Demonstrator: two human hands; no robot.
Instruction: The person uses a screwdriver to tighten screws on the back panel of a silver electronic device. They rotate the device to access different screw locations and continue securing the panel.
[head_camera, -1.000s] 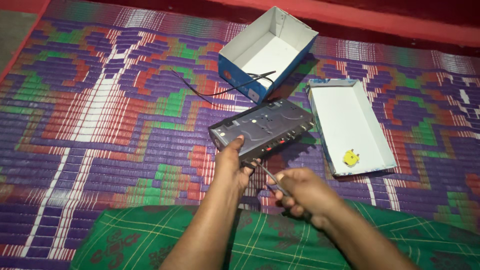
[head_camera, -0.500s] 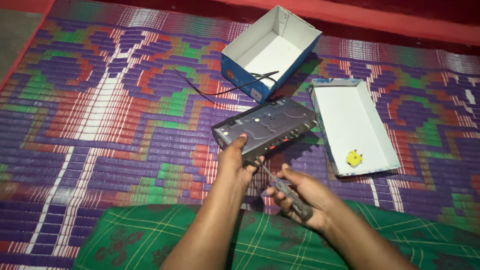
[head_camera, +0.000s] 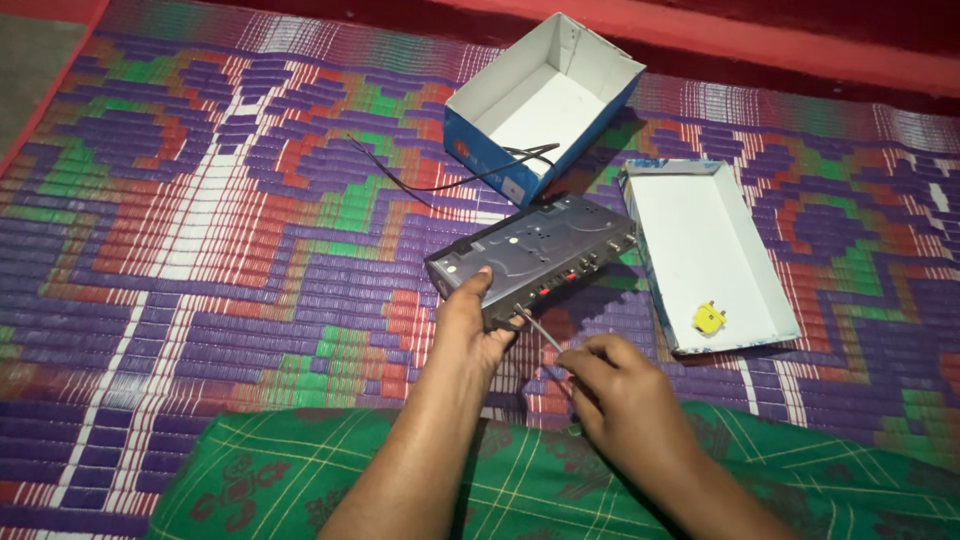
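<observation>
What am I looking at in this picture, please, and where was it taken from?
There is no machine here: a person works with two bare hands, filmed by a camera on their head looking down. The left hand steadies a grey metal device on a patterned mat. The right hand holds a screwdriver with its tip at the device's near edge. Behind lies an open box with a black cable trailing from it. To the right sits its lid, with a small yellow part inside. Green checked cloth covers the person's lap.
</observation>
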